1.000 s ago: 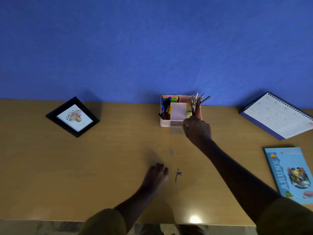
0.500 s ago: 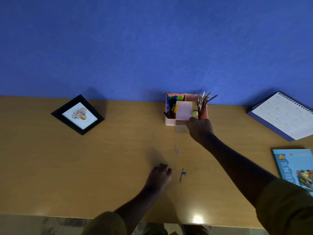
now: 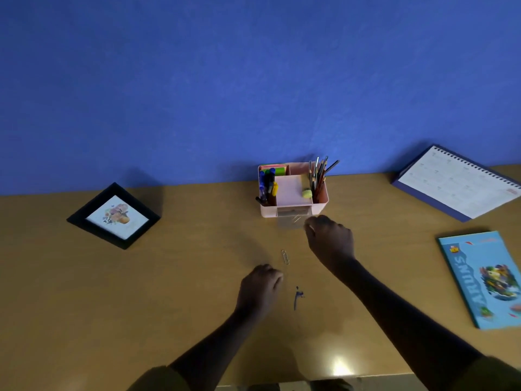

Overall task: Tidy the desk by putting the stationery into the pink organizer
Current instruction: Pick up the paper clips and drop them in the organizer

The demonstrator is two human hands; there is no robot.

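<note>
This looks like a study corner in a home or a small office. A wooden desk (image 3: 84,292) stands against a plain blue wall (image 3: 253,80). On it there are a pink organizer (image 3: 267,213) full of pens (image 3: 266,184) and pencils (image 3: 320,176), a spiral desk calendar (image 3: 456,184), a blue book (image 3: 485,277) with a colourful cover and a small framed picture (image 3: 114,217).

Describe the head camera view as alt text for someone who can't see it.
A person's right hand is beside the open clear drawer of a pink organizer holding pens and pencils, on a wooden desk. The left hand rests near a loose paper clip. A photo frame, calendar and book lie around.
</note>
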